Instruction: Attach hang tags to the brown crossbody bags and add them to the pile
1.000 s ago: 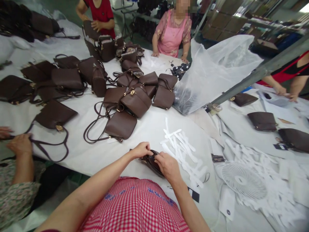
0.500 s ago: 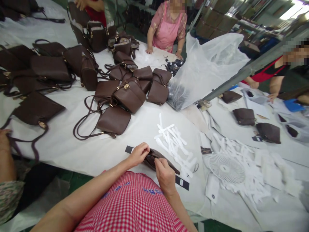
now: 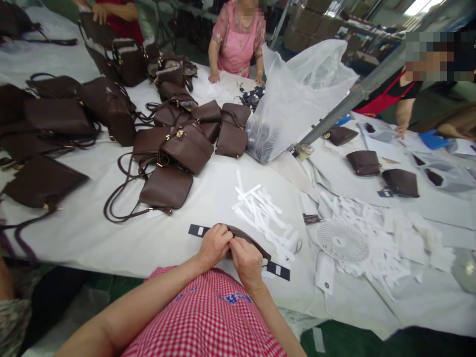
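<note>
Both hands meet on a small dark brown pouch point(image 3: 253, 239) at the near edge of the white-covered table. My left hand point(image 3: 215, 246) is closed on its left part, fingertips pinched at the top edge. My right hand point(image 3: 246, 260) pinches the same edge just beside it, the two nearly touching. A black tag point(image 3: 198, 230) sticks out left of the pouch and another black tag point(image 3: 278, 270) lies at its right end. White paper strips point(image 3: 260, 210) are scattered beyond. What lies between the fingertips is hidden.
Brown bags point(image 3: 167, 186) are piled at the left and centre. A clear plastic bag point(image 3: 293, 99) stands by a slanted metal pole point(image 3: 330, 121). A white fan point(image 3: 338, 241) and more pouches point(image 3: 362, 162) are on the right. Several people are around the table.
My hands have come together on the pouch, the left moving toward the right. The whole view has shifted, so the table items appear further left.
</note>
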Available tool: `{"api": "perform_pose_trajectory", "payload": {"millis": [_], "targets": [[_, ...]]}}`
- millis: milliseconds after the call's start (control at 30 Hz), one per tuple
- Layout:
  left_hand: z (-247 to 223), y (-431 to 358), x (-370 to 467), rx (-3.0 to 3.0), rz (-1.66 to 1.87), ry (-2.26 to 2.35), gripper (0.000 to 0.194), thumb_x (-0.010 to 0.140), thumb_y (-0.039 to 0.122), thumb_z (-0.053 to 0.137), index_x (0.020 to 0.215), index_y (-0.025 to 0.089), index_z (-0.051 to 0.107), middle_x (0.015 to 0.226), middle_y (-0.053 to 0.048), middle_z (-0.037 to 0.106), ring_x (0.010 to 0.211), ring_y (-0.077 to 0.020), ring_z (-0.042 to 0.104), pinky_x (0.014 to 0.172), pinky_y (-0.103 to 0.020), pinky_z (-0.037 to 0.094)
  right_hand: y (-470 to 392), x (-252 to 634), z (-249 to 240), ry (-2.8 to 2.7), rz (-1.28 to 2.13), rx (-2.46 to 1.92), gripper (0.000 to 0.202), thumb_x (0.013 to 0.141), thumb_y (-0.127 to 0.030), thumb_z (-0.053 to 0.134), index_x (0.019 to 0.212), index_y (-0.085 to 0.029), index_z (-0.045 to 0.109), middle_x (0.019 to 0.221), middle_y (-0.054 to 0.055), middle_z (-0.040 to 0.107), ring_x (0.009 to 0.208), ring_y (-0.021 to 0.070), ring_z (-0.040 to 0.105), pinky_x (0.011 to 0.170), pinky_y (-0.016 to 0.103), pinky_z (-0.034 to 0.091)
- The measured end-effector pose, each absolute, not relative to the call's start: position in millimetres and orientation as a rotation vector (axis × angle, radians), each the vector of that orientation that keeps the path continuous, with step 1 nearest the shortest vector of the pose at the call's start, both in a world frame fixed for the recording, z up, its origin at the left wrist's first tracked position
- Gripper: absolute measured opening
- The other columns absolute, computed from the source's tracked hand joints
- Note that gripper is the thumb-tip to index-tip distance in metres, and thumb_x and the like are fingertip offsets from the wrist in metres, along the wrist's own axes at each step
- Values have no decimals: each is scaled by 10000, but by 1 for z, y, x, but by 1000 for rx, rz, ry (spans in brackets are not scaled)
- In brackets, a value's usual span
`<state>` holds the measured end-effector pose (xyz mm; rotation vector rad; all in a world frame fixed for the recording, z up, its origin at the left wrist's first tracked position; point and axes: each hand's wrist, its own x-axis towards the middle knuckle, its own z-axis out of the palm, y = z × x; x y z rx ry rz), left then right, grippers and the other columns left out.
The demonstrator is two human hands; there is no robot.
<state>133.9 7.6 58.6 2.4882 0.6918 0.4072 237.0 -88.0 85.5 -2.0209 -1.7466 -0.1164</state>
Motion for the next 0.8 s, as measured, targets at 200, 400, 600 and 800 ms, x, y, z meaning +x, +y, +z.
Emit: {"api": "perform_pose_trajectory", "payload": {"millis": [200,400,600,800], "targets": [[63,4,133,2347,472,696,260,944,254,411,751,190,572,826,-46,523,813,-193,455,722,-322,400,-114,248,82,-1662,-35,-1928,305,942,-119,385,1096,-148,647,949,89,714,863,160,656,788,261,499],[66,-1,132,2234,523,753,272,949,280,423,747,187,579,841,-53,532,837,-195,463,756,-331,400,-124,254,81,-1787,-86,-2255,224,934,-206,467,1086,-172,629,1017,92,683,847,194,594,722,298,449],[71,-3,136,2145,608,839,226,907,246,485,698,184,543,830,-49,518,829,-192,472,751,-325,405,-107,252,74,-1799,-69,-2495,79,888,-190,554,933,-198,618,800,57,633,710,192,549,580,297,362],[83,5,135,2077,610,952,199,854,198,513,657,185,495,799,-34,500,811,-188,475,747,-319,402,-103,263,81,-1747,-28,-2506,90,858,-182,601,775,-216,596,719,12,610,660,166,545,555,296,291]]}}
